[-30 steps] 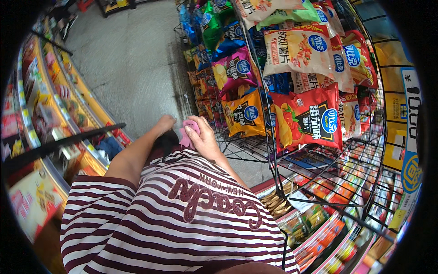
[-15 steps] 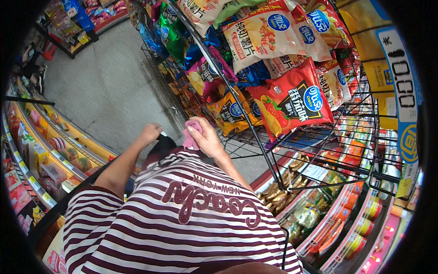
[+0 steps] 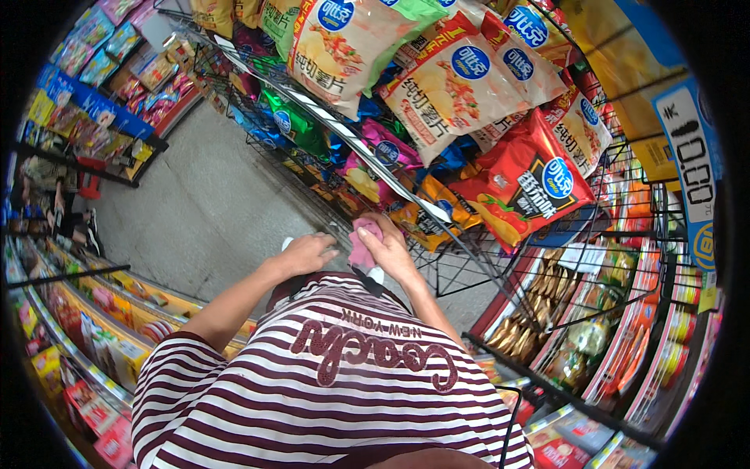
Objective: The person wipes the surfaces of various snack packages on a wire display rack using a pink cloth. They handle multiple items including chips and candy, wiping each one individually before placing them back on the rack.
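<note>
My right hand [image 3: 388,252] grips a crumpled pink cloth [image 3: 362,242] between thumb and fingers, close to the lower edge of a black wire rack. My left hand [image 3: 308,254] is to the left of the cloth, its fingers loosely stretched toward it with nothing visible in them. Beside my right hand, an orange chip bag [image 3: 426,227] lies low in the rack. A red chip bag [image 3: 527,184] rests further right, under several cream-coloured chip bags [image 3: 449,86]. Purple [image 3: 381,160] and green [image 3: 293,121] bags fill the wire baskets to the left.
A white strip [image 3: 336,129] runs along the rack's front bar. Grey floor [image 3: 187,207] stretches left of the rack. Shelves of packaged goods [image 3: 117,344] line the lower left. More shelves with gold packets [image 3: 519,344] stand at right, and a blue-framed price sign [image 3: 687,156] hangs beyond the rack.
My view has shifted, and the rack's white strip shows more fully. My left hand has moved right, nearer the cloth, and its fingers have loosened. The cloth stays in my right hand.
</note>
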Demonstrator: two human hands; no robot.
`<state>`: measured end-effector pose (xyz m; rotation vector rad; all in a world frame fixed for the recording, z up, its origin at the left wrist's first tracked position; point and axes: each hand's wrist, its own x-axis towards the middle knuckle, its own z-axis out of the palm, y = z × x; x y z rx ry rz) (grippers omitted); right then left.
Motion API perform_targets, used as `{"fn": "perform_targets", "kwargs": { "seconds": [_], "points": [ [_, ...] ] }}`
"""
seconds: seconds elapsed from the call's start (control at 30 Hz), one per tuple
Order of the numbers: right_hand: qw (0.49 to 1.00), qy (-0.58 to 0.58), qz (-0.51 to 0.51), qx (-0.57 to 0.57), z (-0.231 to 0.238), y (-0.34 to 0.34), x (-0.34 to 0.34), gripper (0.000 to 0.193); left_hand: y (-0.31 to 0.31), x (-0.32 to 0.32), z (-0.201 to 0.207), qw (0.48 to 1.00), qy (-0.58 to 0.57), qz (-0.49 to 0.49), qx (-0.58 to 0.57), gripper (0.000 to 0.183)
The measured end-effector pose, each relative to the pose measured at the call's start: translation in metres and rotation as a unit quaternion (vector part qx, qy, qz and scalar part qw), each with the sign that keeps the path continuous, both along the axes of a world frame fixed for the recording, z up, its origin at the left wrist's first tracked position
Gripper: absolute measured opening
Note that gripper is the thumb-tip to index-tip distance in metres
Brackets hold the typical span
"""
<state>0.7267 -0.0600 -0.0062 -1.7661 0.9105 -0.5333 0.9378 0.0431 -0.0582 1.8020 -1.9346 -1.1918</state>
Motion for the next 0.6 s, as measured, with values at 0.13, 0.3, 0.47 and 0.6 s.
{"fn": "perform_targets", "kwargs": {
  "seconds": [0.13, 0.3, 0.47, 0.6],
  "points": [
    [0.997, -0.057, -0.043, 0.017, 0.000, 0.013, 0.047, 0.029, -0.013, 0.041, 0.061, 0.992, 0.038, -0.119, 0.007, 0.040],
    [0.994, -0.054, -0.095, 0.025, -0.008, 0.026, 0.084, 0.031, -0.029, 0.074, 0.187, 0.954, 0.128, -0.270, 0.011, 0.041],
    [0.989, -0.024, -0.139, -0.040, -0.011, 0.037, 0.107, 0.027, -0.024, 0.052, 0.271, 0.832, 0.308, -0.441, -0.136, 0.042],
    [0.987, -0.011, -0.156, -0.038, 0.007, 0.047, 0.114, 0.025, 0.009, 0.021, 0.313, 0.723, 0.361, -0.575, -0.127, 0.062]
  ]
}}
